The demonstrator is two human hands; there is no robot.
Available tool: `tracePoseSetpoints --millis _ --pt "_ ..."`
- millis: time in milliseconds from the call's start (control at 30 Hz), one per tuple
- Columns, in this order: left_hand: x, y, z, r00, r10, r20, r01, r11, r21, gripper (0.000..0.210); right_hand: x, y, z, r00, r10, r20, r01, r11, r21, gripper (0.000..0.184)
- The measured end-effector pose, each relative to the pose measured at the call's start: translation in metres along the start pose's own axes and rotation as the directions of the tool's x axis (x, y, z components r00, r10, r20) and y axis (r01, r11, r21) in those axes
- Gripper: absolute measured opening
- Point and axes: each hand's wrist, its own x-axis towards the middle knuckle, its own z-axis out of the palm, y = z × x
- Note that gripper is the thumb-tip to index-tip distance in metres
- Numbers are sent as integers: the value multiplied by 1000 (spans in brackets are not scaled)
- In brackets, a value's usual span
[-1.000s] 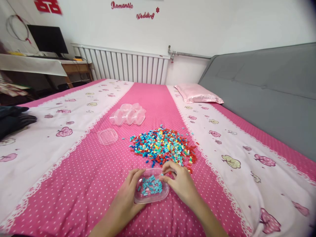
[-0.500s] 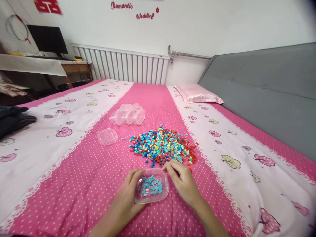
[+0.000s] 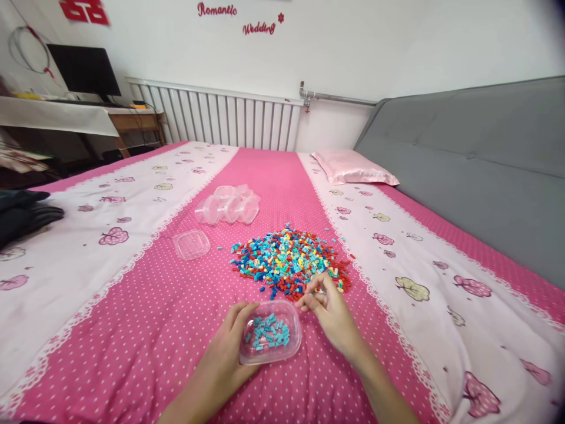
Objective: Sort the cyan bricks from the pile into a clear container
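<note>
My left hand grips a clear plastic box by its left side, thumb below and fingers along the rim. Inside the box lies a loose layer of small light-blue building bricks. Just past the box's upper right corner is my right hand, its fingers curled together at the near edge of a mixed brick pile. Whatever is between those fingertips is too small to make out. Red, blue, light-blue, yellow and cream bricks make up the pile.
A clear lid lies flat left of the pile. Several more clear containers are grouped behind it. Everything rests on a pink patterned bedspread. A pink pillow is at the back right, dark cloth at the left.
My right hand has moved slightly up and right, from the box's upper right rim to the pile's near edge. My left hand and the box have stayed in place.
</note>
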Motion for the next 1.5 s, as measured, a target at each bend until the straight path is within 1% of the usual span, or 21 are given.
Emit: tracePoseSetpoints --millis 67,133,300,367,467,567,600,633,667,733,800,867,933,1000,1067,1133,1200,1300,1367,1433,1500 --pt "0 0 0 1000 3 -1 -3 1000 0 68 1 -2 0 1000 -21 -3 21 998 63 41" --pt "0 -1 1 1000 8 -2 -8 1000 1 68 1 -6 0 999 -48 -4 48 994 102 45" --pt "0 -2 1 1000 11 -3 -11 1000 3 70 0 -11 0 999 -37 39 30 988 152 41" --pt "0 -1 0 1000 11 -3 -11 1000 0 70 -2 -12 2 999 -41 27 38 994 107 38" --pt "1 1 0 1000 -2 19 2 1000 -9 71 -7 -17 10 997 -56 46 58 997 -44 30" --pt "1 3 0 1000 -3 28 4 999 -44 73 -15 -27 22 973 -100 208 146 965 -217 14" --pt "1 3 0 1000 5 24 -4 998 -58 73 -18 -30 25 955 -121 269 193 946 -262 14" --pt "1 4 0 1000 12 19 -11 998 -69 73 -20 -32 29 938 -144 316 243 922 -302 19" --pt "1 4 1 1000 15 15 -14 997 -75 73 -22 -34 31 924 -166 345 290 892 -347 26" --pt "0 4 2 1000 8 14 -7 997 -71 72 -24 -34 35 914 -193 357 355 806 -473 34" --pt "0 4 2 1000 4 9 -3 998 -56 73 -24 -30 38 910 -182 372 390 679 -622 32" --pt "0 4 2 1000 6 8 -6 999 -47 72 -24 -24 44 902 -153 403 419 532 -736 24" --pt "-1 5 2 1000 11 14 -11 999 -42 71 -24 -18 51 897 -142 420 439 414 -798 19" --pt "-1 7 0 1000 10 25 -10 1000 -29 69 -23 -12 58 897 -148 418 443 336 -831 20" --pt "-1 10 0 999 15 31 -14 1000 -3 69 -22 -7 62 899 -160 408 438 310 -844 24" --pt "-1 12 -1 999 21 37 -21 1000 21 70 -21 -5 65 905 -159 394 425 319 -847 27" --pt "-2 12 0 999 28 41 -29 999 37 71 -20 -6 67 920 -114 375 392 309 -867 27" --pt "-2 12 2 999 14 51 -17 998 55 71 -20 -8 69 940 -12 341 335 234 -913 25" --pt "-2 11 2 999 7 54 -10 998 60 71 -21 -11 70 944 27 329 317 203 -927 23" --pt "-2 10 3 999 14 47 -17 998 62 72 -21 -13 71 943 44 331 316 197 -928 21" --pt "-3 9 3 999 28 32 -30 998 61 74 -22 -15 69 940 40 338 322 218 -921 21"
